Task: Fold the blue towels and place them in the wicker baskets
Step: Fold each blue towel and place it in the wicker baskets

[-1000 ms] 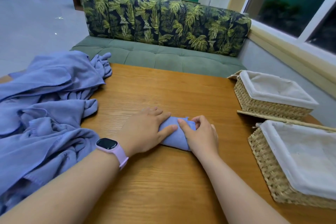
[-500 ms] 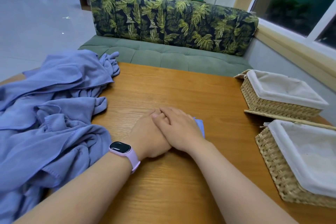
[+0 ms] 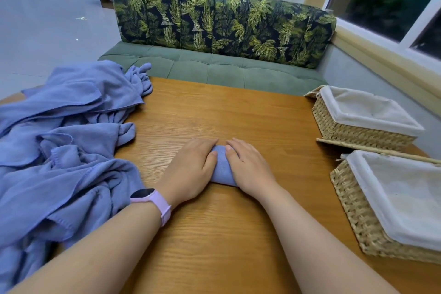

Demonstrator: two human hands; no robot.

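A small folded blue towel lies in the middle of the wooden table. My left hand presses flat on its left end, and my right hand presses flat on its right end. Only the strip of towel between the hands shows. A big heap of loose blue towels covers the table's left side. Two wicker baskets with white cloth liners stand at the right: a far basket and a near basket. No towel shows inside either one.
A green sofa with a leaf-print backrest runs along the table's far edge. A window ledge lines the wall at the right. Bare wood lies between the hands and the baskets.
Half a second ago my hands lay one over the other on the towel. They have since slid apart to its two ends, uncovering its middle.
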